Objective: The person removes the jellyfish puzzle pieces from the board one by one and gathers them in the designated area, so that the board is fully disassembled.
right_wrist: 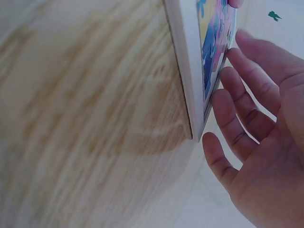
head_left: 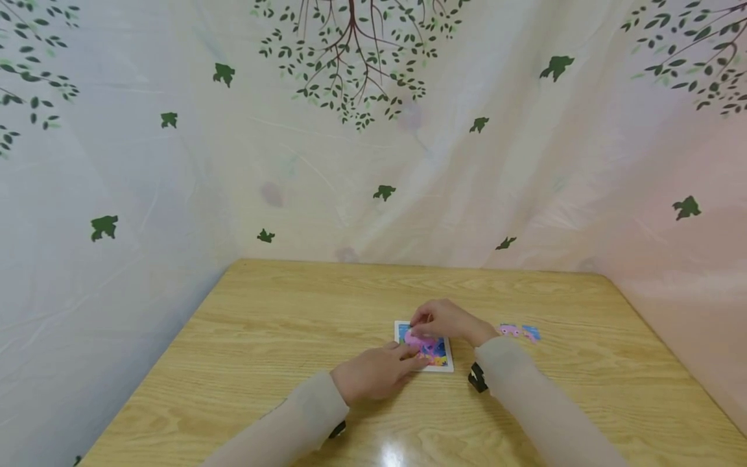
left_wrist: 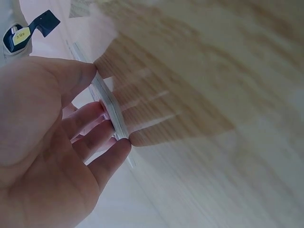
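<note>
A small jigsaw puzzle in a white-bordered tray (head_left: 441,360) lies flat on the table, its picture pink, blue and yellow. My left hand (head_left: 376,371) rests at the tray's near left corner, fingers fairly straight. In the left wrist view, the thumb and little finger touch the tray's edge (left_wrist: 113,107). Over the far part of the puzzle is my right hand (head_left: 446,319), thumb and index tips close together at the picture. From the right wrist, its fingers (right_wrist: 223,102) look loosely bent along the puzzle (right_wrist: 213,40), with no piece showing between them.
Two loose puzzle pieces, a pink one (head_left: 509,330) and a blue one (head_left: 531,333), lie right of the tray beyond the right wrist. The wood-grain table (head_left: 262,324) backs onto a pale curtain (head_left: 327,194) printed with leaves. Dark straps circle both wrists.
</note>
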